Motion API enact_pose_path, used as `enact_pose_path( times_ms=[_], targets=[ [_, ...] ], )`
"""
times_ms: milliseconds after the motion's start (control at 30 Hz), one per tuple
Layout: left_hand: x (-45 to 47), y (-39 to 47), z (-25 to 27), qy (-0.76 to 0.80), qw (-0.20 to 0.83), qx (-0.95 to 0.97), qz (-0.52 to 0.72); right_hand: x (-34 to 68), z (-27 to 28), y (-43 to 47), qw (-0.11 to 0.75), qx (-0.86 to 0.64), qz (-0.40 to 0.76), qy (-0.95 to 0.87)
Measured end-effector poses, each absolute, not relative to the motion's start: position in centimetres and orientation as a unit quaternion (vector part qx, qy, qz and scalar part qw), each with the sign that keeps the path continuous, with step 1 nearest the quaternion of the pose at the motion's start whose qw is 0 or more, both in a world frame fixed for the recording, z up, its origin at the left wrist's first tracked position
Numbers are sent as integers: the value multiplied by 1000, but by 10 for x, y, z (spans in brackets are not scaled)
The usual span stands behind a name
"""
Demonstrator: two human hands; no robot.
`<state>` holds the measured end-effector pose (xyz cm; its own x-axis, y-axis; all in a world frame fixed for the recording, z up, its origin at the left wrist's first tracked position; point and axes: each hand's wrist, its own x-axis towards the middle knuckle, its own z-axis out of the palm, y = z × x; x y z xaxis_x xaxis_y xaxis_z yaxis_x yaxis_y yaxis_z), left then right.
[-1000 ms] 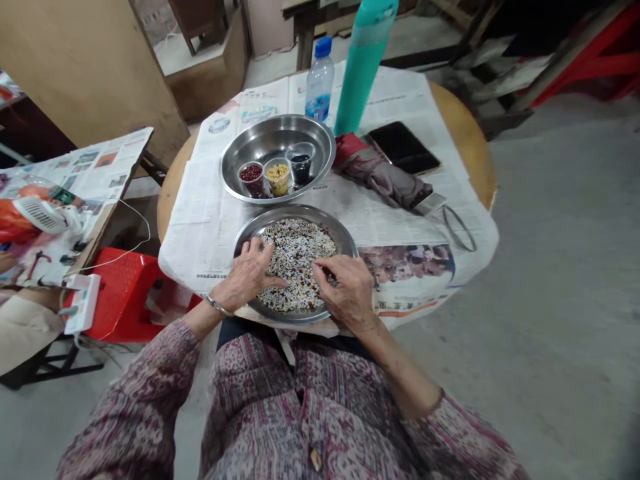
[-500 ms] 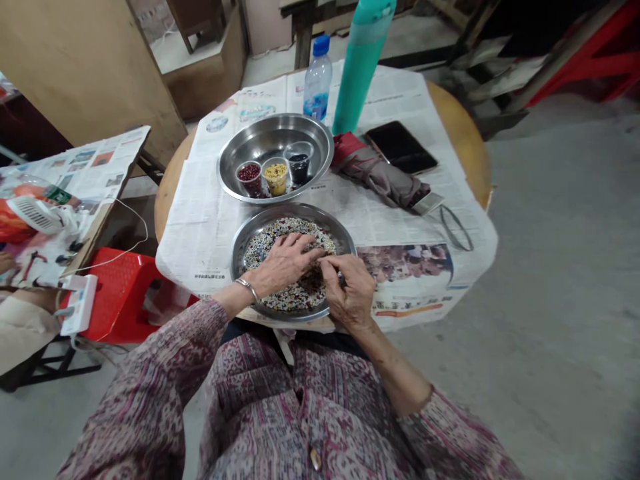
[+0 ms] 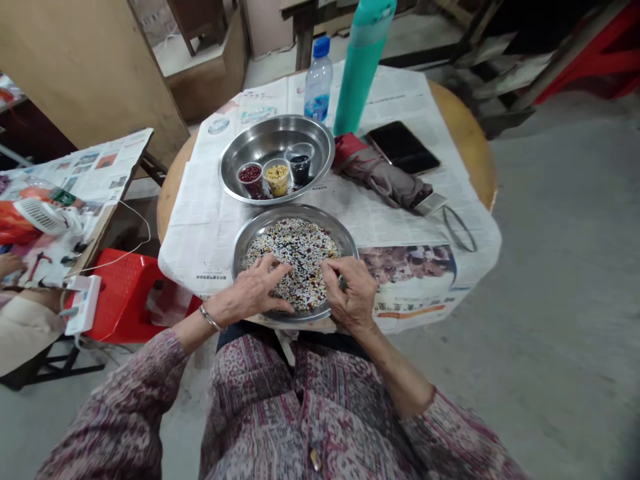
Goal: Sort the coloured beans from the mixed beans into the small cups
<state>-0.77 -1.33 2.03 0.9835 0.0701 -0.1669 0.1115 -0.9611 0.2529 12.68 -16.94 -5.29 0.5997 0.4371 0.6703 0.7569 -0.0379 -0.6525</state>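
Note:
Mixed white, black, yellow and dark red grains and beans cover the bottom of a round steel tray close to my body. Over the tray's left side is my left hand, its fingers spread low above the grains. At the right rim my right hand is closed, thumb against curled fingers; whatever it holds is hidden. Behind stands a steel basin with three clear cups inside: a cup of dark red beans, a cup of yellow kernels and a cup of black beans.
Newspaper covers the round table. Beyond the basin stand a blue-capped plastic bottle and a tall teal bottle. A folded umbrella and a phone lie to the right. A red stool and another person's hand are at left.
My left hand has moved left and toward me, away from my right hand, uncovering the grains in the middle of the tray. My right hand stays nearly in place, closed.

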Motion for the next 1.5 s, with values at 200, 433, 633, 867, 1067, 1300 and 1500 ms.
enact_pose_path(
  times_ms=[200,433,633,867,1067,1300,1500],
  targets=[
    [26,-33,2,-15,128,989,-78,127,-54,-169,544,-713,-142,-419],
    [54,-1,10,128,50,990,32,126,-51,-169,545,-712,-147,-417],
    [53,13,3,139,76,987,1,126,-52,-169,548,-713,-134,-416],
    [53,-6,0,42,176,983,-39,126,-54,-169,552,-708,-141,-417],
    [21,-27,7,-50,245,965,-74,126,-54,-169,549,-715,-139,-410],
    [39,-32,-3,-154,79,985,-30,126,-54,-169,556,-701,-156,-419],
    [65,-10,-6,-50,-5,999,-21,126,-55,-168,573,-699,-151,-399]
  ],
)
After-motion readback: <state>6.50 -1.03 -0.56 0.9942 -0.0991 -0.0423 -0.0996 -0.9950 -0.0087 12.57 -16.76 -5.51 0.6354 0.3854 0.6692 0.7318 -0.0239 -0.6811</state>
